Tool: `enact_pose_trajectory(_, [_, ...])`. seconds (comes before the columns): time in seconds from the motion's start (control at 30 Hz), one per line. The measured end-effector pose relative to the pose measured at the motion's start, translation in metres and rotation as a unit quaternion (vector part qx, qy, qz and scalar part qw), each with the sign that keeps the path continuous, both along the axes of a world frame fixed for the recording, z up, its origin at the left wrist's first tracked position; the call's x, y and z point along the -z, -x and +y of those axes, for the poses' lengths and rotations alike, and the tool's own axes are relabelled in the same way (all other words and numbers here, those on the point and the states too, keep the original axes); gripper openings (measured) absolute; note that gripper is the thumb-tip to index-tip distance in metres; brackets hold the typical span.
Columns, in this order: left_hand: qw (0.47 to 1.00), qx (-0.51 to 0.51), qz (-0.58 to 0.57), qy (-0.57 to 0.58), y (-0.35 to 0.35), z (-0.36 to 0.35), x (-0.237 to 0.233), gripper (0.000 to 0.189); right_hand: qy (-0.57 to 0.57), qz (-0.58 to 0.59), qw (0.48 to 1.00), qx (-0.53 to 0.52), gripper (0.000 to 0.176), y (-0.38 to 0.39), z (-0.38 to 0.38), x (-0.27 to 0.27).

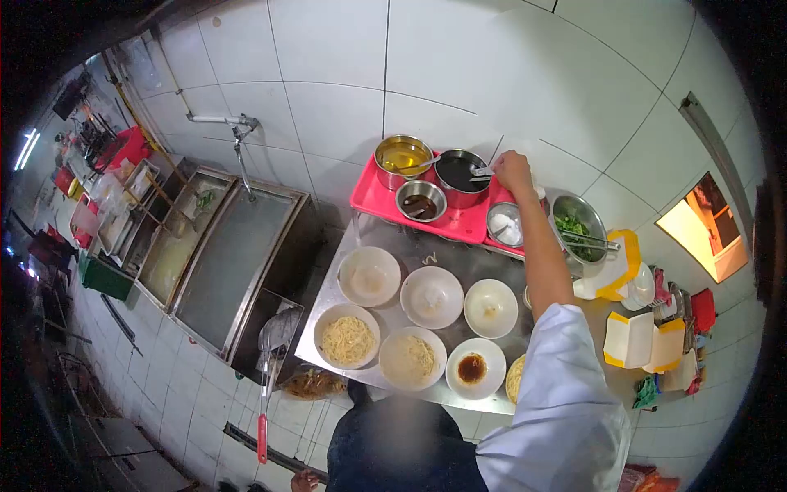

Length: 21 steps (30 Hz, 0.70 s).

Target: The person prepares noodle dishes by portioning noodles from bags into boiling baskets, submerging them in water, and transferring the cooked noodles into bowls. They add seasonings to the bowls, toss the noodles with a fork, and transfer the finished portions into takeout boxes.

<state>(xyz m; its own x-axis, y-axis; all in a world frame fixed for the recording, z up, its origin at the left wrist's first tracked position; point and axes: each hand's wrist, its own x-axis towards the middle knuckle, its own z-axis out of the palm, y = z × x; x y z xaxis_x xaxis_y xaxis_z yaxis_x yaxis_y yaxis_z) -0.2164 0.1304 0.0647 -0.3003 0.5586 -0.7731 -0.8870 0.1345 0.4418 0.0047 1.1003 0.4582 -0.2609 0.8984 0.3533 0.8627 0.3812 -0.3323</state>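
Note:
My right hand (512, 174) is closed around the handle of a metal spoon (482, 174), held over a pot of dark sauce (461, 168). Beside that pot on the red tray (369, 197) are a pot of yellow oil (402, 154) and a small bowl of brown sauce (421, 202). A bowl of white powder (505, 225) sits under my forearm. Only a small part of my left hand (305, 480) shows at the bottom edge, low beside my body. Below the tray, bowls of noodles (347, 339) and a bowl with brown sauce (475, 371) stand on the metal table.
More white bowls (369, 277) stand in the back row. To the right are a bowl of chopped greens (577, 225) with tongs across it and yellow-white takeaway boxes (630, 340). Water-filled basins (238, 258) stand left, with a red-handled strainer (262, 435) near them.

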Motion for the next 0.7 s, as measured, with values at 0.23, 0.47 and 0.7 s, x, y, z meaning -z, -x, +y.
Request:
enact_pose_trajectory(0.23, [0.973,0.142,0.118,0.141,-0.020,0.019,-0.010,0.043,-0.106,0.022,0.993,-0.054,0.010,0.001,-0.021,-0.011])
enact_pose_trajectory(0.47, [0.986,0.099,0.071,0.117,-0.003,0.026,-0.003,0.041,-0.131,-0.198,0.965,-0.111,0.011,0.017,-0.042,-0.016])
enact_pose_trajectory(0.7, [0.999,-0.007,-0.040,0.013,0.023,0.008,0.009,0.038,0.044,-0.086,0.991,-0.094,0.021,0.001,-0.031,-0.025])
